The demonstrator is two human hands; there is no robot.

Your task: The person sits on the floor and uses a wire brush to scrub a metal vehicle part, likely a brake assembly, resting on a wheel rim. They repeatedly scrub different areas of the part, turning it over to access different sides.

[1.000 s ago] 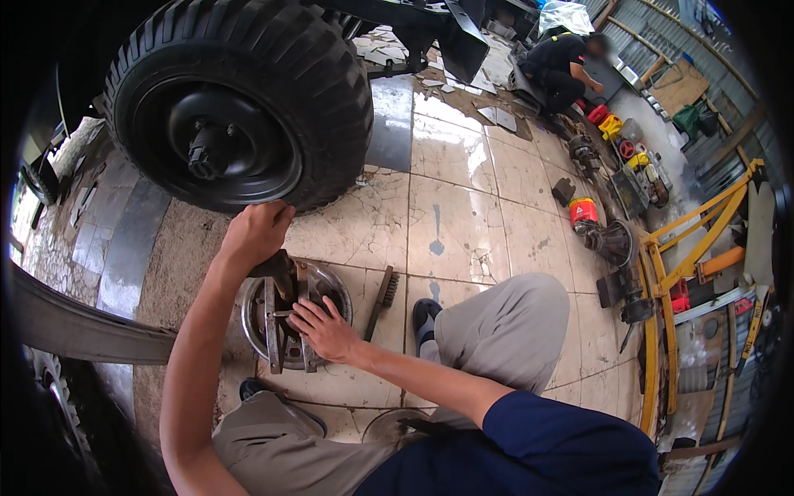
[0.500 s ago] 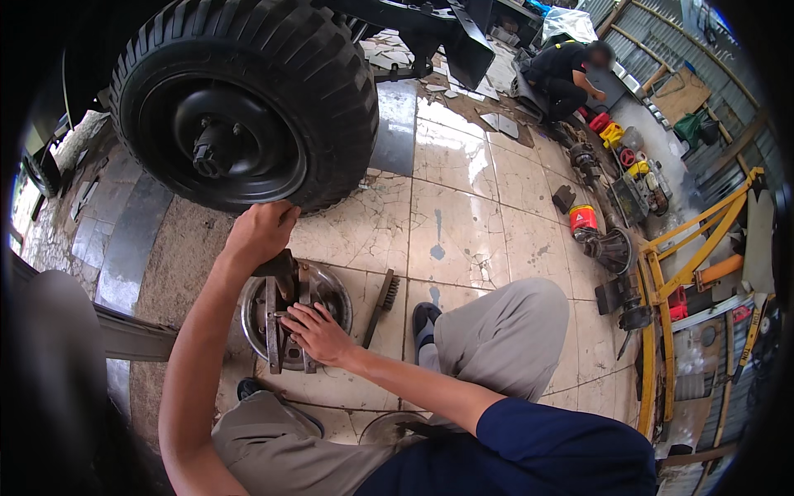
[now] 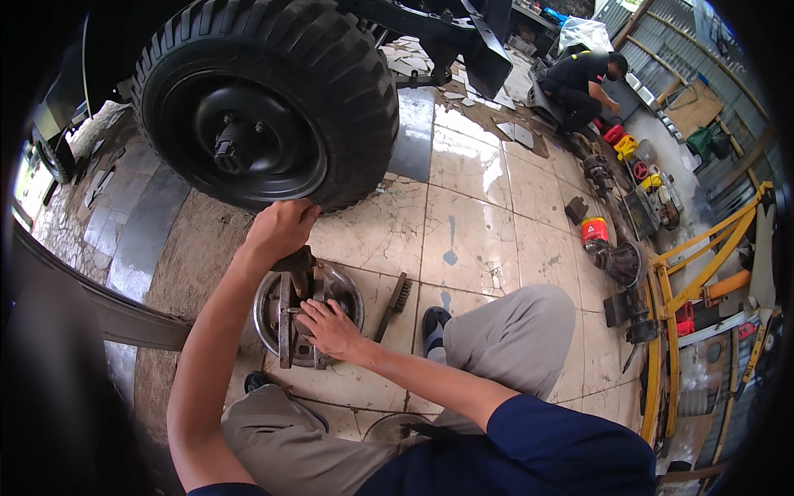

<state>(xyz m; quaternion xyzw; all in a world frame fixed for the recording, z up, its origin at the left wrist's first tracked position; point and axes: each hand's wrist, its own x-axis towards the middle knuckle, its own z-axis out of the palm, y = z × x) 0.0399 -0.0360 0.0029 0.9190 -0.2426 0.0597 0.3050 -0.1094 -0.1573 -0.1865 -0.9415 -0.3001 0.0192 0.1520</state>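
My left hand (image 3: 282, 229) is closed in a fist above a dark, blocky tool part (image 3: 295, 260). What its fingers grip is hidden beneath the hand. Below it, a round metal drum-like part (image 3: 351, 293) lies on the floor, with two upright flat metal bars (image 3: 285, 326) across it. My right hand (image 3: 332, 331) rests against the bars with its fingers stretched out and spread. A wire brush (image 3: 394, 306) lies just right of the drum-like part.
A large black tyre (image 3: 356, 107) on a black wheel stands ahead. At the right are a yellow metal frame (image 3: 662, 331), a red tin (image 3: 594, 233) and greasy machine parts (image 3: 624, 264). Another person (image 3: 583, 87) crouches at the far right. A round seat-like object (image 3: 397, 427) is beneath me.
The whole view has shifted, so things sit slightly further right in the picture. Both hands keep nearly the same pose at the drum-like part.
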